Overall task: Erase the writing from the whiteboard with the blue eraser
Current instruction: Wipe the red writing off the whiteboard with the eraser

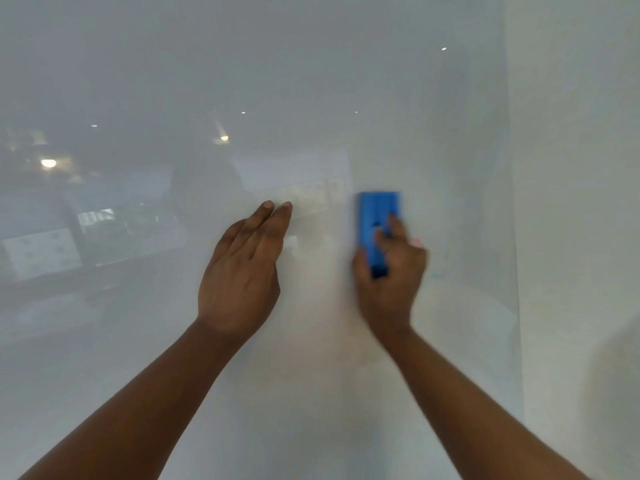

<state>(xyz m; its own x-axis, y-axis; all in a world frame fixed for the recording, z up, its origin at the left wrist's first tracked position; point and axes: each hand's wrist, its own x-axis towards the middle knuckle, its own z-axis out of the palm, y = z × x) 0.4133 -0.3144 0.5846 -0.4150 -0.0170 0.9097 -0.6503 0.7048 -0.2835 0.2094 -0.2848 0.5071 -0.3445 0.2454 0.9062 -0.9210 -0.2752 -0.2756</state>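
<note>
Whiteboard [311, 81] looks nearly clean; right hand [389, 271] grips blue eraser [377, 220], left hand [242, 268] flat, empty; faint smudges left.

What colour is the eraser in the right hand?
Blue: the eraser, held upright in the right hand, shows in the head view.

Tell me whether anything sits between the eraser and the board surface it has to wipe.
Nothing visible does. The right hand holds the blue eraser flat against the whiteboard. The left hand rests flat on the board to the eraser's left, apart from it. No clear writing shows; the picture is blurred.
</note>
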